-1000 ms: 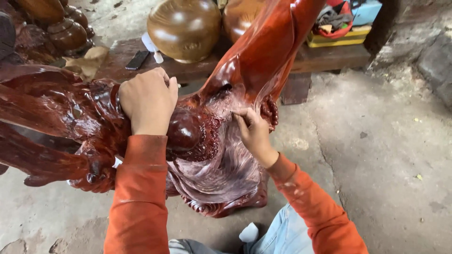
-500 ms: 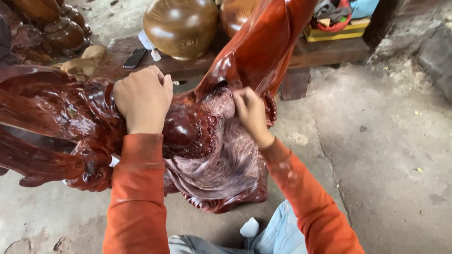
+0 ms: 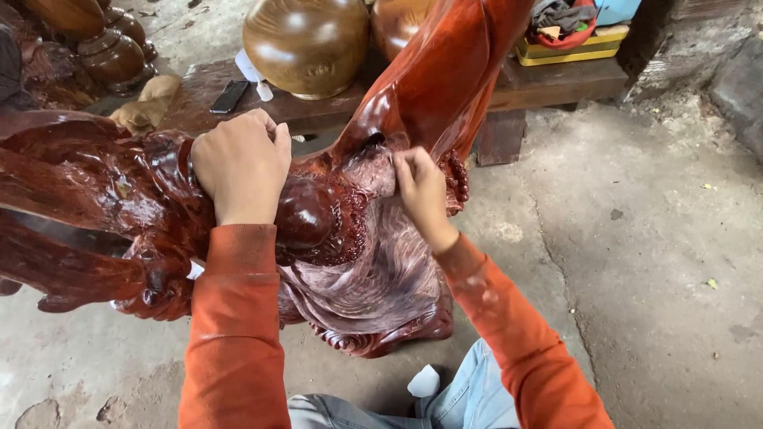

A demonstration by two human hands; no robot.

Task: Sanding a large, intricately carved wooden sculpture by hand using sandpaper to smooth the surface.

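Your left hand [image 3: 241,165] is clenched in a firm grip over the top of the carved wooden sculpture [image 3: 350,238], knuckles up, just above a smooth, rounded knob of the carving. Your right hand [image 3: 421,191] presses its bunched fingers [image 3: 404,165] into a duller, purplish, finely grooved hollow; they may pinch something small against the wood, but you cannot tell what, if anything, is in that grip.

The sculpture is dark red hardwood, glossy and wet-looking where finished, matte and ridged in the flowing folds below your right hand. A beaded, knobbly band runs beside the hollow, and a scrolled edge rims the base. It stands on the rough, cracked concrete floor [image 3: 636,262], directly in front of your knees. Its longest part stretches roughly sideways, off to your left and out of view, while a smooth, bright orange-red limb rises from the middle up and away to the right, past the top of the view.

Behind it, a low wooden desk [image 3: 548,83] carries two polished, rounded brown wooden vases [image 3: 306,44], a dark flat device [image 3: 229,96] and a yellow tray [image 3: 568,48] holding cloths. Both your sleeves are orange.
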